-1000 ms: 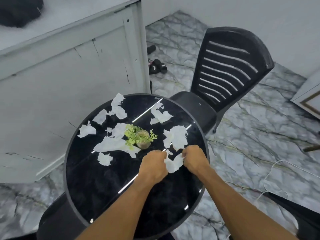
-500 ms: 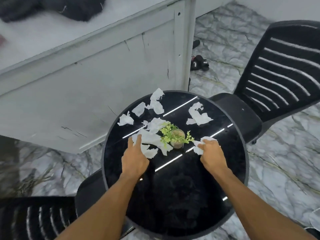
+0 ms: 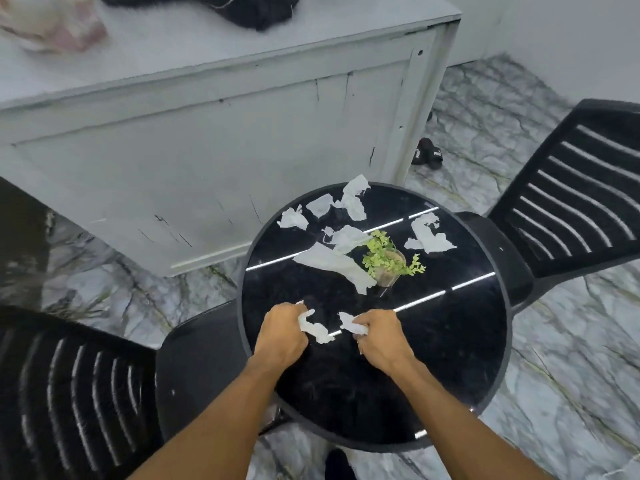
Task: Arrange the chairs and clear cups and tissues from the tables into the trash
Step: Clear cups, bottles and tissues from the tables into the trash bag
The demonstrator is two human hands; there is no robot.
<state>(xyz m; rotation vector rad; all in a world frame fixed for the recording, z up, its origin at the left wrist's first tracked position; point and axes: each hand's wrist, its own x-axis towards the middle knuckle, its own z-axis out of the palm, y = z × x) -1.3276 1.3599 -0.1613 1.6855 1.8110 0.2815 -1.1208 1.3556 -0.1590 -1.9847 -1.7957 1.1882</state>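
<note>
A round black glossy table (image 3: pixel 450 393) carries several torn white tissue pieces (image 3: pixel 332 261) around a small potted green plant (image 3: pixel 388 259). My left hand (image 3: pixel 282 332) grips a crumpled tissue scrap (image 3: pixel 313 328) near the table's front. Beside it my right hand (image 3: pixel 379 336) holds another crumpled tissue wad (image 3: pixel 351 323). More scraps lie at the far edge (image 3: pixel 353 200) and at the right (image 3: pixel 427 235). One black slatted chair (image 3: pixel 571 199) stands at the right, another black chair (image 3: pixel 69 393) at the lower left.
A white cabinet (image 3: pixel 207 133) stands behind the table with dark cloth (image 3: pixel 242 6) and a pinkish bundle (image 3: pixel 55 24) on top. A black sandal (image 3: pixel 427 154) lies on the marble floor (image 3: pixel 571 358) near the cabinet's corner.
Both hands pulled back toward the table's front, each now clutching tissue. The left hand went from flat on a scrap to gripping one. The view shifted left.
</note>
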